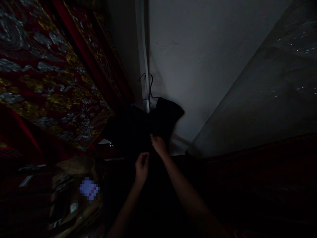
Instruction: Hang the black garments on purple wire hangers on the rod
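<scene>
A black short-sleeved garment [165,115] hangs on a thin purple wire hanger [151,94], its hook caught on a pale vertical strip [145,53]. My left hand [141,168] is in front of the lower part of the garment, with thumb and fingers curled to a pinch. A tiny purplish spot shows at its fingertips, too small to name. Higher and to the right, my right hand [158,144] is closed against the front of the garment, its fingertips seeming to pinch the dark cloth. The garment's folds and lower edge are lost in darkness.
Red cloth [49,72] with gold and silver embroidery hangs at the left. A pale wall [198,59] stands behind, and a translucent sheet [260,109] slants across the right. Several hard-to-make-out items lie low on the left beside a blurred-out bright patch [89,188].
</scene>
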{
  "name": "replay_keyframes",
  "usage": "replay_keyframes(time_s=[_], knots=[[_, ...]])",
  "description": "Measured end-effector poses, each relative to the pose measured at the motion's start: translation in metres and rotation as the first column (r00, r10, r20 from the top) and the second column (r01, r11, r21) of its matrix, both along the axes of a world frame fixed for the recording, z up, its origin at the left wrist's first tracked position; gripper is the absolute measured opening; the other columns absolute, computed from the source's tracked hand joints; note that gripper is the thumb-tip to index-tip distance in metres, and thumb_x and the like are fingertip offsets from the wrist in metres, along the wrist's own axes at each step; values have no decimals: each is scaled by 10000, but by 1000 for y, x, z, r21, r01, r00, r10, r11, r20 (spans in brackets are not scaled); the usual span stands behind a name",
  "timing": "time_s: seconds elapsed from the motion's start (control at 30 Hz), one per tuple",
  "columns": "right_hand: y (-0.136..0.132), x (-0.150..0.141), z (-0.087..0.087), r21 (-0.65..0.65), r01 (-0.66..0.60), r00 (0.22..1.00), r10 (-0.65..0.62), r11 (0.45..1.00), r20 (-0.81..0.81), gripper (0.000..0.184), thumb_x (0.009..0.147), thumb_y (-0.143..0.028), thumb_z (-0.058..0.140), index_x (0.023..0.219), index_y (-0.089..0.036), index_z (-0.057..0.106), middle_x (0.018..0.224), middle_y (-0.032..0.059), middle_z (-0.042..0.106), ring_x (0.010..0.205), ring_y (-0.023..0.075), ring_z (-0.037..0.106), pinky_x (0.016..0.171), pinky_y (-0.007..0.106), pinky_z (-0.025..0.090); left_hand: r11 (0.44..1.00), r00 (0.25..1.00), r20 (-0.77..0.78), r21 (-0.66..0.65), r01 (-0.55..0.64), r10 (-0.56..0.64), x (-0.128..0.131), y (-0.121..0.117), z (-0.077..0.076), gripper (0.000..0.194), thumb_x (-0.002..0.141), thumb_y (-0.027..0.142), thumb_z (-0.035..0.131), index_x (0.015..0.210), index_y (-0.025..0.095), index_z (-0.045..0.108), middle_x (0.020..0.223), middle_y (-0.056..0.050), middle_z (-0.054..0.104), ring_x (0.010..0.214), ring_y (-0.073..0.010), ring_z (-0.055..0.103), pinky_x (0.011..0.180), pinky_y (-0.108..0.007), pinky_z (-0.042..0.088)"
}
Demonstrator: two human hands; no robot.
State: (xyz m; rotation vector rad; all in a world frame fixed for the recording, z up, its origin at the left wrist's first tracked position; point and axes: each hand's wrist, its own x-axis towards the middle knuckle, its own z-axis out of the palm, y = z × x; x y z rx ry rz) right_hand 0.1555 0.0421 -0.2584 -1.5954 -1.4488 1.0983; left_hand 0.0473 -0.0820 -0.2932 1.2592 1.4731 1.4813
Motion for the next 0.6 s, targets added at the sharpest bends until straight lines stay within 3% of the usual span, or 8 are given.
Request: replay_keyframes(time_s=[0.13, 0.33, 0.47, 0.6], knots=[[7, -5, -10, -61, 21, 1000, -21, 998, -2, 412, 921, -398, 504, 559, -207, 554, 554, 28, 594, 644, 186, 636, 642, 261, 411, 1000, 1000, 10, -31, 0, 0, -5, -10, -7, 207, 886, 374, 613, 987, 210, 688, 1005, -76, 711, 1000, -242, 665, 941, -375, 492], [-27, 2, -31, -47, -4, 990, -3, 999, -142, 317, 887, -339, 474, 621, -191, 560, 561, 1, 575, 557, 139, 554, 585, 243, 391, 1000, 998, -67, -15, -16, 15, -11, -1, -18, 235, 852, 217, 581, 1080, 201, 639, 1076, -94, 693, 982, -216, 676, 885, -355, 527], [-58, 5, -29, -34, -65, 963, 54, 997, -265, 367, 861, -460, 495, 622, -190, 561, 529, -15, 528, 508, 122, 486, 531, 240, 367, 999, 994, -108, 16, 31, -29, -6, 19, -25, 331, 777, 178, 618, 1108, 191, 616, 1082, -91, 688, 988, -216, 668, 891, -360, 518], [-75, 6, -20, -36, -138, 923, 115, 990, -366, 490, 767, -636, 572, 587, -180, 588, 484, -9, 519, 457, 106, 440, 484, 239, 335, 998, 983, -181, 50, 30, -20, 0, 32, -22, 125, 787, 234, 600, 897, 174, 595, 864, -53, 659, 813, -198, 633, 787, -330, 503]])
